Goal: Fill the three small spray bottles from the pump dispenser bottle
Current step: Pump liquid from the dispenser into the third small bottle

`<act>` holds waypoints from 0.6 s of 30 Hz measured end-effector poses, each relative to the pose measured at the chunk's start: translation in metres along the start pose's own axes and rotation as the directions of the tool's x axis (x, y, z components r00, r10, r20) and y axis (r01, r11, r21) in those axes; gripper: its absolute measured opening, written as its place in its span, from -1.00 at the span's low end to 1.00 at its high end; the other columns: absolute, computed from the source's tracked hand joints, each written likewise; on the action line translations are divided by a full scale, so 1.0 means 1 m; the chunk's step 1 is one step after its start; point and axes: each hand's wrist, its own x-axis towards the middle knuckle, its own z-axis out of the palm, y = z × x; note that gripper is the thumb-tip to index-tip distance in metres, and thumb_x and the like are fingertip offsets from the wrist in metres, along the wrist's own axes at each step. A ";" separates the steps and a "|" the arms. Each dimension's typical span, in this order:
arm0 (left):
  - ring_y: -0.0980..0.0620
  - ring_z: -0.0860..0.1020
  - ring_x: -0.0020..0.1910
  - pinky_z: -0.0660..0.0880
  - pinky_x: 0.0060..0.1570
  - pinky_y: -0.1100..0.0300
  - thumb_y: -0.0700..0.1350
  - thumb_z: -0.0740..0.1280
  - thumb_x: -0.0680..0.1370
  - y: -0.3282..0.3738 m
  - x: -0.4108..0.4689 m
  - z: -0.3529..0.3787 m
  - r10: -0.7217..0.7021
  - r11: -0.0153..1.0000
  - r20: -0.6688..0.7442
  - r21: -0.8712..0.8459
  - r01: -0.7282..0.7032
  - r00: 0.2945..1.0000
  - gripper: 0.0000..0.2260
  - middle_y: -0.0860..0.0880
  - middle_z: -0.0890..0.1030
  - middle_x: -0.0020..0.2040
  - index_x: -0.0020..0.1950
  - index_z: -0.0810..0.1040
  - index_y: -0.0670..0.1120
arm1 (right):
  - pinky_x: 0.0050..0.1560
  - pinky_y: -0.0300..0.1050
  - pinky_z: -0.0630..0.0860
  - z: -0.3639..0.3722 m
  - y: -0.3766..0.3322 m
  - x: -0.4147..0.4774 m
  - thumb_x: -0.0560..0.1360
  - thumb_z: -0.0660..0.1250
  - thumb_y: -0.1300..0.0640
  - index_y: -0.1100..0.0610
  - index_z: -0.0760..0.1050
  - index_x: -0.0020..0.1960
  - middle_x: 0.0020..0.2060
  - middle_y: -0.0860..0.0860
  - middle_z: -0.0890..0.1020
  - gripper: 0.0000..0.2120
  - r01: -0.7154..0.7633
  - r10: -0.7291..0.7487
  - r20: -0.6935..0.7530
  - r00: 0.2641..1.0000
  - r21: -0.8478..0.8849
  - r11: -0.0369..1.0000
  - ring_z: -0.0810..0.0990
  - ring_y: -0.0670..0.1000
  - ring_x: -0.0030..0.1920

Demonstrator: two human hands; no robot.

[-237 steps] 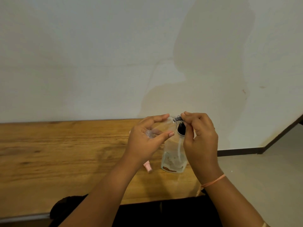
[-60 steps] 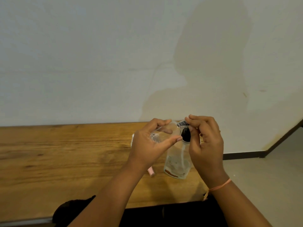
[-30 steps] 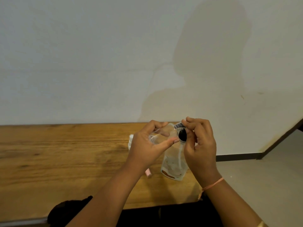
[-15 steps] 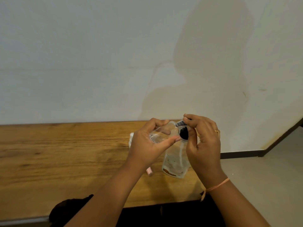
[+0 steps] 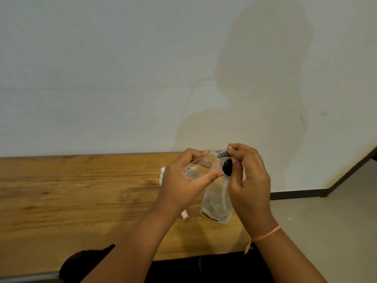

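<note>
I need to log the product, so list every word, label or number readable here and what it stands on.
No text here can be read.
pump dispenser bottle: brown print near its base, too blurred to read.
Its pump top: striped black-and-white patch, no legible characters.
small spray bottle: clear, no print visible.

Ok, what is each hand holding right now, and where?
The left hand grips the small spray bottle round its body, tipped sideways. The right hand pinches the pump dispenser bottle at its black pump head.
</note>
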 end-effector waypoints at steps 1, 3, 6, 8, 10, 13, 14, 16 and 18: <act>0.27 0.57 0.05 0.51 0.12 0.16 0.17 0.48 0.23 0.000 0.000 0.000 -0.022 1.000 0.010 -0.007 0.022 1.000 -0.64 0.20 0.66 -0.13 -0.05 0.53 0.10 | 0.14 -0.49 0.33 0.002 0.001 -0.001 0.51 0.15 0.29 0.23 0.52 0.07 0.01 -0.01 0.51 -0.78 -0.011 0.011 0.007 1.000 -0.009 1.000 0.46 -0.09 0.07; 0.28 0.56 0.05 0.52 0.11 0.10 0.16 0.49 0.22 -0.001 0.000 -0.001 -0.061 0.998 0.029 -0.016 0.062 0.998 -0.66 0.22 0.65 -0.12 -0.08 0.52 0.13 | 0.12 -0.51 0.29 0.006 0.004 -0.002 0.49 0.11 0.25 0.21 0.49 0.05 -0.01 0.05 0.54 -0.77 -0.008 0.009 0.016 1.000 -0.034 0.999 0.45 -0.05 0.05; 0.30 0.55 0.06 0.52 0.10 0.11 0.15 0.48 0.22 0.000 0.000 -0.001 -0.076 0.997 0.039 -0.006 0.076 0.996 -0.67 0.25 0.64 -0.11 -0.10 0.52 0.11 | 0.12 -0.52 0.29 0.005 0.002 -0.003 0.49 0.11 0.25 0.21 0.49 0.05 -0.01 0.05 0.54 -0.78 -0.003 0.003 0.005 1.000 -0.007 1.000 0.42 -0.13 0.06; 0.31 0.54 0.08 0.50 0.10 0.20 0.16 0.48 0.23 0.000 0.000 -0.001 -0.045 0.999 0.028 -0.003 0.045 0.999 -0.67 0.19 0.66 -0.13 -0.09 0.51 0.12 | 0.13 -0.51 0.31 0.003 0.000 -0.002 0.49 0.11 0.27 0.26 0.51 0.05 0.01 0.00 0.51 -0.76 0.003 -0.003 -0.019 1.000 0.023 1.000 0.42 -0.16 0.07; 0.34 0.53 0.11 0.46 0.10 0.35 0.18 0.46 0.24 0.001 0.000 0.000 -0.014 1.000 0.015 0.011 0.014 1.000 -0.68 0.15 0.67 -0.17 -0.11 0.48 0.13 | 0.13 -0.48 0.33 0.001 -0.001 0.000 0.49 0.12 0.28 0.27 0.53 0.04 0.00 -0.03 0.50 -0.76 0.019 -0.018 -0.032 0.999 0.023 1.000 0.46 -0.11 0.06; 0.33 0.53 0.10 0.45 0.10 0.35 0.19 0.46 0.23 0.002 -0.001 -0.001 -0.007 1.000 0.002 0.026 0.007 1.000 -0.68 0.17 0.67 -0.16 -0.11 0.47 0.15 | 0.12 -0.44 0.37 0.000 0.000 0.002 0.48 0.14 0.28 0.27 0.55 0.01 -0.02 0.00 0.55 -0.76 0.036 -0.036 -0.029 0.999 0.001 0.999 0.52 -0.04 0.04; 0.33 0.53 0.10 0.46 0.11 0.31 0.19 0.46 0.23 0.003 -0.001 -0.002 -0.009 1.000 0.004 0.025 0.009 1.000 -0.68 0.17 0.67 -0.15 -0.11 0.48 0.14 | 0.12 -0.44 0.38 0.000 0.000 0.002 0.48 0.14 0.27 0.26 0.55 0.01 -0.02 0.01 0.56 -0.76 0.038 -0.038 -0.031 0.999 -0.005 0.999 0.52 -0.05 0.04; 0.34 0.53 0.10 0.49 0.12 0.23 0.18 0.46 0.22 0.003 0.000 -0.002 -0.022 1.000 0.018 0.016 0.022 1.000 -0.67 0.17 0.67 -0.15 -0.12 0.49 0.11 | 0.13 -0.45 0.38 0.000 0.003 0.001 0.49 0.14 0.26 0.26 0.55 0.03 -0.02 0.02 0.56 -0.76 0.037 -0.037 -0.029 0.999 -0.011 0.999 0.51 -0.07 0.05; 0.34 0.54 0.08 0.53 0.11 0.13 0.18 0.46 0.21 0.002 0.000 -0.001 -0.058 0.998 0.032 0.008 0.058 0.998 -0.63 0.22 0.65 -0.11 -0.10 0.51 0.04 | 0.14 -0.47 0.36 0.002 0.007 -0.001 0.50 0.14 0.26 0.27 0.55 0.04 -0.01 0.08 0.57 -0.76 0.033 -0.033 -0.008 0.999 -0.002 0.999 0.49 -0.08 0.06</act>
